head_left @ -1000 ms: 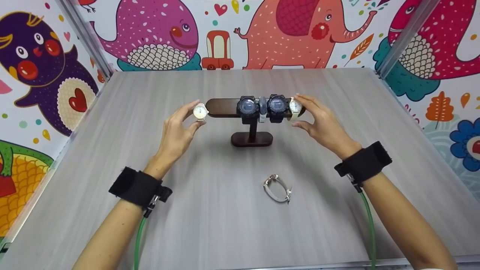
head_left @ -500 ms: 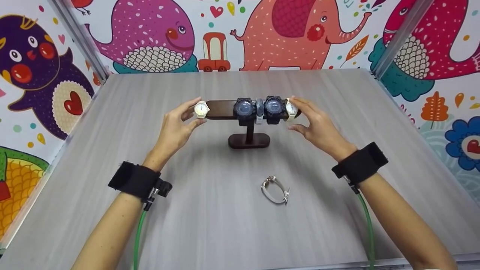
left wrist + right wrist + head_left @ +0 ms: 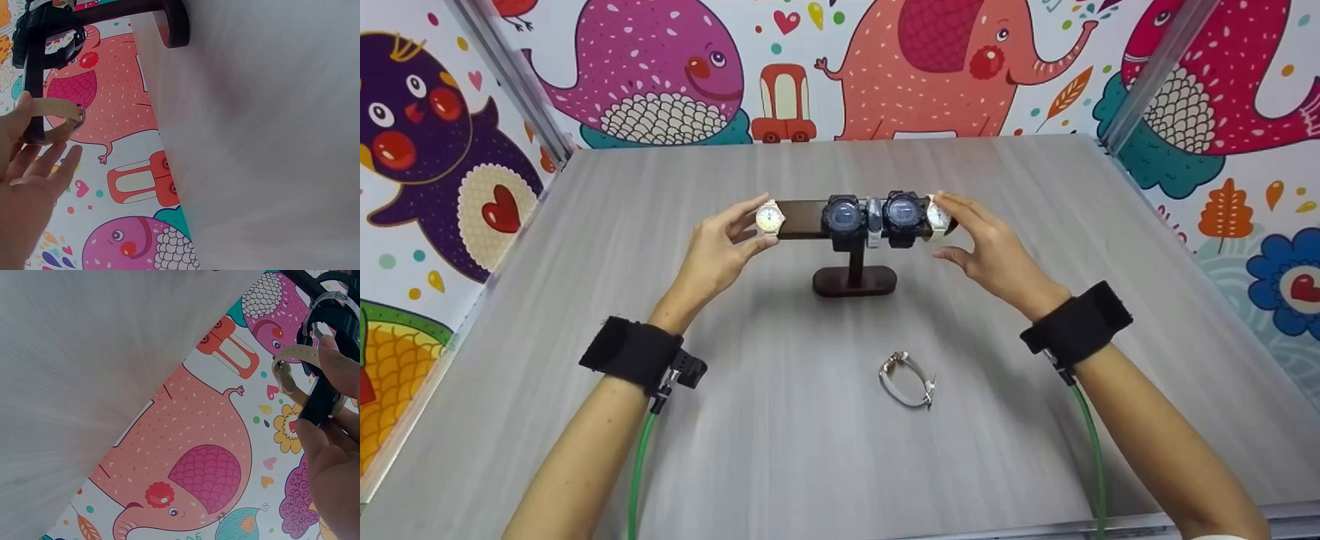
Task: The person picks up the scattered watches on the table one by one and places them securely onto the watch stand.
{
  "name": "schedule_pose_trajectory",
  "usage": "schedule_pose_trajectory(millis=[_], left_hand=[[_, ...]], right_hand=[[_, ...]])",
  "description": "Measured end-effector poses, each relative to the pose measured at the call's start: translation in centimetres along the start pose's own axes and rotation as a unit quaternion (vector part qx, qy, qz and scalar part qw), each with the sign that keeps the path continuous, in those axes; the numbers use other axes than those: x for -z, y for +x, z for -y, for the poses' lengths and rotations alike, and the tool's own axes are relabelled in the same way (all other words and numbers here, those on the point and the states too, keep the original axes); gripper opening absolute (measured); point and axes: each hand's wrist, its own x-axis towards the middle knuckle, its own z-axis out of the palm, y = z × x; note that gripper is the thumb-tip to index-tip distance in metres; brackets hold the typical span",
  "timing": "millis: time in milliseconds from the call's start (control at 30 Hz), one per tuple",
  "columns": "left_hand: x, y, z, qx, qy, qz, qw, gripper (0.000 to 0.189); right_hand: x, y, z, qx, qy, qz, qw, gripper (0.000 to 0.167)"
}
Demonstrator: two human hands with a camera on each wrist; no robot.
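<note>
A dark brown T-shaped watch stand [image 3: 802, 220] stands upright on the table. My left hand [image 3: 716, 251] pinches a cream watch [image 3: 770, 218] at the bar's left end, thumb below and fingers above the dial. In the left wrist view its buckled strap [image 3: 56, 106] loops around the bar tip. My right hand [image 3: 997, 251] holds the bar's right end at a white-faced watch [image 3: 938, 215], whose cream strap [image 3: 289, 382] shows in the right wrist view. Between them sit two black digital watches [image 3: 844, 215] [image 3: 902, 209] and a slim light-strapped band [image 3: 874, 221].
A pale-strapped watch [image 3: 907, 380] lies closed in a loop on the grey table [image 3: 780, 435], in front of the stand. Printed cartoon panels [image 3: 937, 67] wall the back and sides. Green cables [image 3: 637, 472] trail from both wrist straps.
The left hand has moved the cream watch rightward, from beside the bar's left tip onto it. The right hand stays at the other end. The head view has shifted slightly.
</note>
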Motion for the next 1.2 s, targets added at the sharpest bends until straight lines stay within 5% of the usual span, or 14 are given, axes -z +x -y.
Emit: schedule_pose_trajectory(millis=[300,567,1200], left_hand=[[-0.2,1.0,0.0,0.008,-0.033,0.024,0.9991,0.065],[-0.2,1.1,-0.4,-0.012,0.060,0.027,0.9978,0.061],[-0.6,1.8,-0.7,-0.032,0.116,0.029,0.9923,0.058]], right_hand=[[0.3,0.3,0.2,-0.001,-0.012,0.004,0.9999,0.060],[0.6,0.5,0.3,0.000,-0.020,-0.001,0.9998,0.051],[0.4,0.5,0.2,0.004,-0.014,-0.011,0.9998,0.049]])
